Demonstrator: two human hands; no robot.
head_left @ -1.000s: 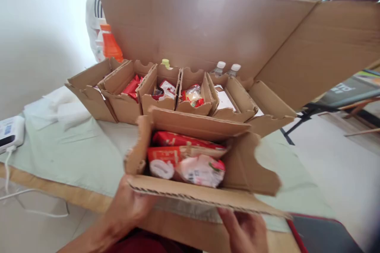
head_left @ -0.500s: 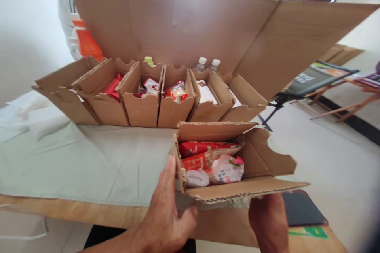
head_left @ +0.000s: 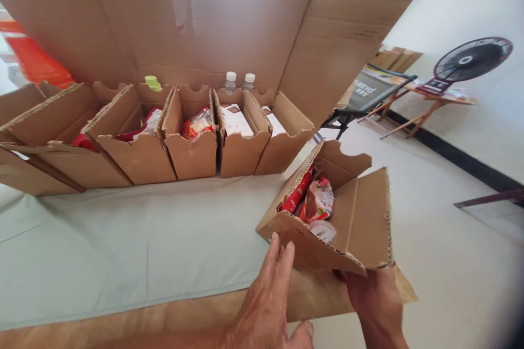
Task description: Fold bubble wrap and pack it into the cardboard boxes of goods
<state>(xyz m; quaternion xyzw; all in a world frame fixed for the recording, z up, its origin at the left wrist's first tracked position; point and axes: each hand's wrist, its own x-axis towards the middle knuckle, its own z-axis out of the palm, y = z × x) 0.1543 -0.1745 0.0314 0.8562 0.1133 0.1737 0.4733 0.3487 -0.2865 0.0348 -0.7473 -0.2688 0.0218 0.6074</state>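
A cardboard box (head_left: 317, 248), open at the top, is at the right end of the table, set at an angle. In it lie a red packet (head_left: 297, 193), a red-and-white packet (head_left: 321, 199) and a clear plastic piece (head_left: 323, 230). My left hand (head_left: 268, 289) has its fingers stretched out, their tips at the box's near left wall. My right hand (head_left: 379, 302) holds the box from below at its near right corner; its fingers are hidden.
Several similar cardboard boxes (head_left: 190, 158) stand in a row at the back, packets inside. A large cardboard panel (head_left: 229, 22) rises behind them, with two capped bottles (head_left: 230, 83) in front of it. A pale cloth (head_left: 164, 240) covers the table. A folding chair (head_left: 364, 92) and a fan (head_left: 466, 60) are at the right.
The box has turned from lying crosswise to pointing away from me, and both hands have gone with it. The view has swung right, bringing the fan into sight.
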